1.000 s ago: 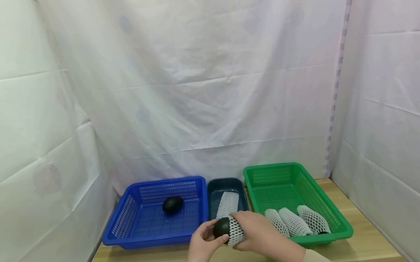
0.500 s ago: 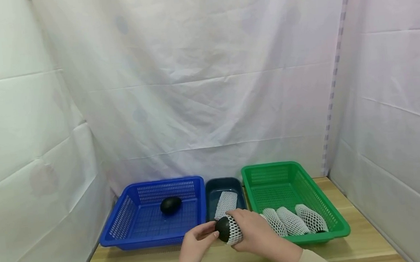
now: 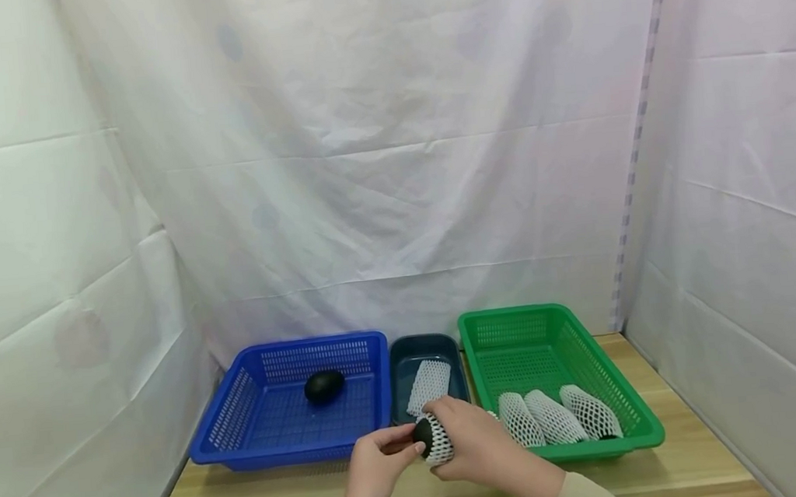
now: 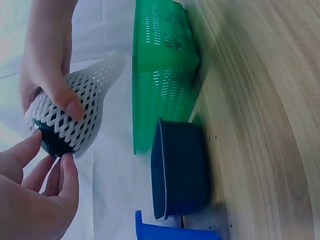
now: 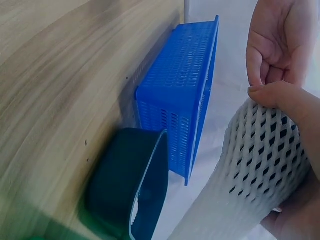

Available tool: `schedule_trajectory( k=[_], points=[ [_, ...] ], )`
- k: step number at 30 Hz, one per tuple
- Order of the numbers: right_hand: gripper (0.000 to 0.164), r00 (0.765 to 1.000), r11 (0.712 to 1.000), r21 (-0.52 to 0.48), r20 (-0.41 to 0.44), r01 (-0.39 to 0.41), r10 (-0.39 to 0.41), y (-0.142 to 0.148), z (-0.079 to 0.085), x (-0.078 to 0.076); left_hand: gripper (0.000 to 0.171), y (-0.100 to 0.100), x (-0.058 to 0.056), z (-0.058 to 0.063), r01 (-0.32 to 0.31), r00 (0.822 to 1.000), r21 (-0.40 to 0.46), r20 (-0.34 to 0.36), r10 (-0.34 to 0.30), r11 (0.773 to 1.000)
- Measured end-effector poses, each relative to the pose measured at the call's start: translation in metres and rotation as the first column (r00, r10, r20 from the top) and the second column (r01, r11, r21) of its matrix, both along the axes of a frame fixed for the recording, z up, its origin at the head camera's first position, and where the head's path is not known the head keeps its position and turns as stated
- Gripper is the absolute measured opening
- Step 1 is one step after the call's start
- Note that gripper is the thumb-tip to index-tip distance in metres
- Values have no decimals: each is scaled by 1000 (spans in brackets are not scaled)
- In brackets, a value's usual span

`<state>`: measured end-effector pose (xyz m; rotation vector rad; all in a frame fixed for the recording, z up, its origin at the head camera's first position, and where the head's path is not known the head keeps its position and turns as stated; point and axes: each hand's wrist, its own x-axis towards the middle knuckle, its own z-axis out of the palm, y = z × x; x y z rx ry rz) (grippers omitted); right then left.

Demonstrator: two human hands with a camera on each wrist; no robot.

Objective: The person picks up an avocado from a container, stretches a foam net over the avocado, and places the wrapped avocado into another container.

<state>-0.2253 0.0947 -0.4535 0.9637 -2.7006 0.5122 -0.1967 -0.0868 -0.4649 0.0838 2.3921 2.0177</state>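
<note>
In the head view, a dark avocado (image 3: 423,437) sits mostly inside a white foam net sleeve (image 3: 438,440), above the table's front part. My right hand (image 3: 472,441) grips the sleeve around the fruit, its thumb and fingers pressing into the mesh. With thumb and fingertips, my left hand (image 3: 380,460) pinches the bare dark end. The left wrist view shows the avocado (image 4: 52,140) poking out at the net's open edge, the fingertips beside that edge. The sleeve's loose tail (image 4: 112,67) tapers away beyond the right hand. In the right wrist view, mesh (image 5: 265,155) covers most of the fruit.
A blue basket (image 3: 206,443) on the left holds another avocado (image 3: 325,386). Between the baskets, a dark teal tray (image 3: 399,354) contains flat foam netting (image 3: 430,386). At right, a green basket (image 3: 651,435) holds several netted fruits (image 3: 555,415). White cloth (image 3: 394,202) surrounds the table.
Less of the avocado's dark end shows now, as the net edge has come further over it. The left fingers have shifted from around the fruit to its tip.
</note>
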Motion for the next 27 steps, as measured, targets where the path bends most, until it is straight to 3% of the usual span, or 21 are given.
schedule_trajectory(
  k=[9,14,20,22,24,27],
  points=[
    [58,998,999,-21,-55,-32,31,-4,-5,1,33,9,3,-1,-9,999,-30,-34,8,1000],
    [51,997,999,-25,-67,-39,37,-6,-8,0,32,12,4,-4,-29,999,-5,-40,28,1000],
    [54,987,998,-50,-156,-46,37,-8,-6,-2,57,13,4,-10,-103,995,42,17,102,994],
    [55,981,996,-65,-188,-60,47,-8,-6,-3,63,13,5,-12,-54,997,92,57,49,994],
    [57,975,992,-97,-212,-85,63,-7,-5,-4,65,13,6,-15,36,994,176,95,-54,984],
    [58,964,979,-151,-247,-137,97,-7,-5,-5,66,14,5,-17,164,970,286,130,-207,944]
  ],
)
